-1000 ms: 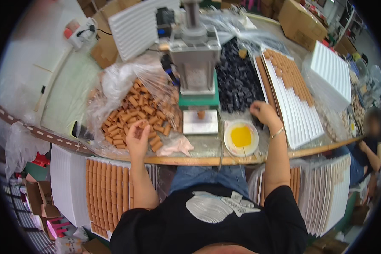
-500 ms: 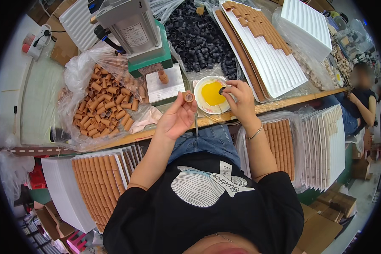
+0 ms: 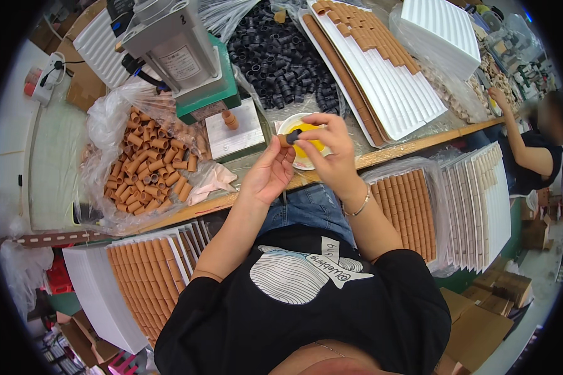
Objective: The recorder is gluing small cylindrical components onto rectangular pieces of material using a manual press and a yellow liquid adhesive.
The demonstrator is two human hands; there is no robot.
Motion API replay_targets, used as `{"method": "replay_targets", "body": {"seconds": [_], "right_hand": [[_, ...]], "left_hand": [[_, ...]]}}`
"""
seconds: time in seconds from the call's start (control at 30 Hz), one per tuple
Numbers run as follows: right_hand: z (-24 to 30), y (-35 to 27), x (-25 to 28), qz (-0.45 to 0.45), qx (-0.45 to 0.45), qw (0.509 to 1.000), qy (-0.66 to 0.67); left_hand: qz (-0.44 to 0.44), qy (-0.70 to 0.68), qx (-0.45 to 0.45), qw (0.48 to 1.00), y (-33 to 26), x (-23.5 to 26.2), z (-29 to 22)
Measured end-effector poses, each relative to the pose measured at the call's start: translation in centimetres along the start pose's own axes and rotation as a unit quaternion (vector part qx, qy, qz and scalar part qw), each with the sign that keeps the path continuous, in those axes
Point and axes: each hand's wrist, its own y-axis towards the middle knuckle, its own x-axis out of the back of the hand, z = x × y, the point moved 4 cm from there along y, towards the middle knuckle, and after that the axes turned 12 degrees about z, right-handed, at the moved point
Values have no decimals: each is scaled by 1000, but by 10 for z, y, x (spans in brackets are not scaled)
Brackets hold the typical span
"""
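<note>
My left hand (image 3: 268,174) holds a small tan tube (image 3: 284,141) by its end, above the table's front edge. My right hand (image 3: 328,147) pinches a small black cap (image 3: 293,133) against the tip of that tube. Both hands hover over a white dish of yellow paste (image 3: 306,147). Left of the hands lies an open plastic bag of tan tubes (image 3: 150,164). A heap of black caps (image 3: 281,53) lies behind the dish.
A grey and green press machine (image 3: 181,53) stands at the back with a metal plate (image 3: 234,128) and one tube on it. White ribbed trays with tan tubes (image 3: 369,69) lie right; more trays (image 3: 147,281) sit below the table. Another person (image 3: 532,144) works at right.
My left hand left the bag of tubes carrying one; my right hand came from the black heap with a cap. Both hands met over the yellow dish.
</note>
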Motion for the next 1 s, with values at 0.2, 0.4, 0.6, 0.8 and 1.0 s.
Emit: {"method": "replay_targets", "body": {"seconds": [0.2, 0.4, 0.6, 0.8, 1.0], "right_hand": [[-1, -3, 6, 3, 13, 992, -124], [-9, -3, 29, 81, 12, 989, -120], [-119, 24, 179, -126, -118, 966, -192], [-278, 31, 241, -131, -395, 772, -480], [-266, 39, 244, -133, -429, 778, -439]], "left_hand": [[-22, 34, -25, 999, 9, -4, 7], [21, 30, 6, 999, 21, -8, 21], [64, 6, 19, 998, 20, -7, 7], [51, 2, 11, 999, 21, -4, -5], [12, 75, -42, 996, 16, 2, -15]]}}
